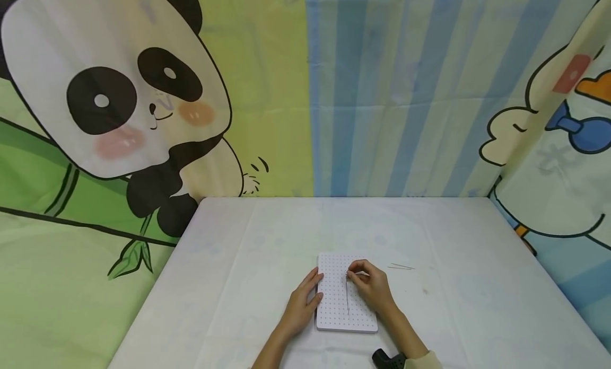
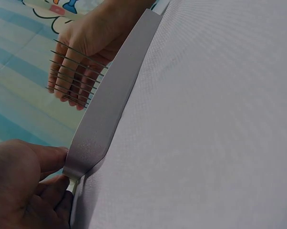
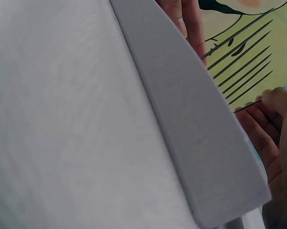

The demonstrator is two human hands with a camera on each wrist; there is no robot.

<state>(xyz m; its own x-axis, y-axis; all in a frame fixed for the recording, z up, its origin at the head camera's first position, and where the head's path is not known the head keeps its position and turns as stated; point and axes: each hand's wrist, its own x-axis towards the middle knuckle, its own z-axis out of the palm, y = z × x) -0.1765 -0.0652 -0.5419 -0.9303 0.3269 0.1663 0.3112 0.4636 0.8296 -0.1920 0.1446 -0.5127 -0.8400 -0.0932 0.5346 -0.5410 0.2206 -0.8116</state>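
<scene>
A white pegboard (image 1: 334, 318) with a grid of small holes lies on the table. Thin metal pins (image 2: 76, 62) stand up from it in a row, seen side-on in both wrist views. My left hand (image 1: 299, 304) rests at the board's left edge, its fingertips touching the rim. Over the board's upper right part, my right hand (image 1: 371, 285) pinches a metal pin (image 3: 248, 106) between thumb and finger, at one end of the row. The lower end of that pin meets the board's edge line in the right wrist view, so its hole is hidden.
To the right of the board, a few loose metal pins (image 1: 401, 266) lie on the white-covered table (image 1: 258, 236). A black object (image 1: 387, 359) sits by the right wrist. Printed curtains (image 1: 406, 93) hang behind the table's far edge.
</scene>
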